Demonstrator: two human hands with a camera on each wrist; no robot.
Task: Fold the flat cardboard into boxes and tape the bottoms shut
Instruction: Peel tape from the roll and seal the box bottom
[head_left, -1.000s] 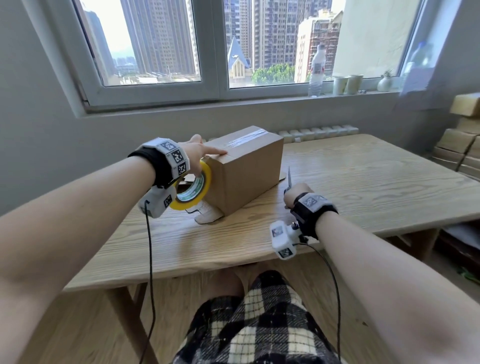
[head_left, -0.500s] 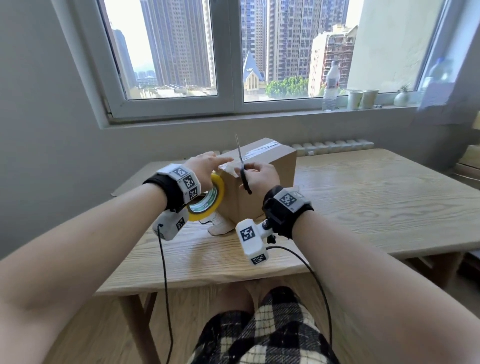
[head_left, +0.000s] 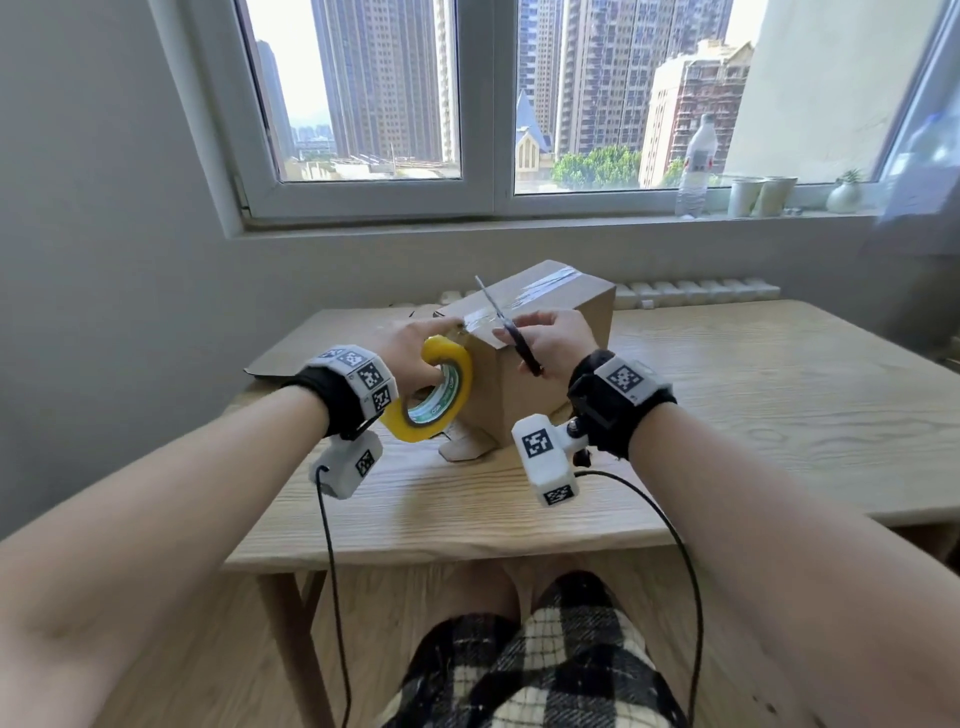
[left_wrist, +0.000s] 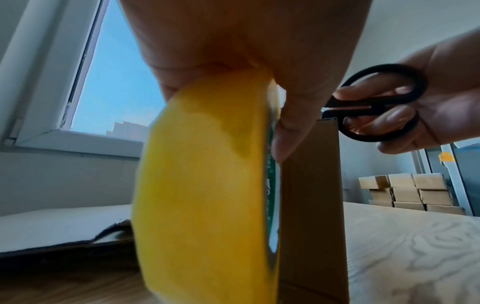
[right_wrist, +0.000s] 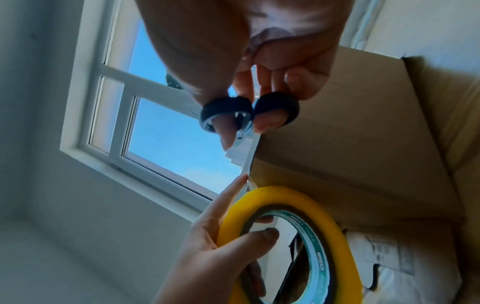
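**Yellow tape roll held ready for the cut**

Yellow tape roll (head_left: 434, 395) is gripped in the left hand (head_left: 410, 348), pressed against the near-left end of the cardboard box (head_left: 540, 343). The right hand (head_left: 558, 340) has fingers through the black scissors (head_left: 511, 332), blades raised over the box's taped top. The box stands mid-table (head_left: 753, 405); flat cardboard (head_left: 332, 343) lies far left. A clean cut likely needs the strip pulled taut and snipped close to the roll.

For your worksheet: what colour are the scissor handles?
Black; the scissors show best in the left wrist view.
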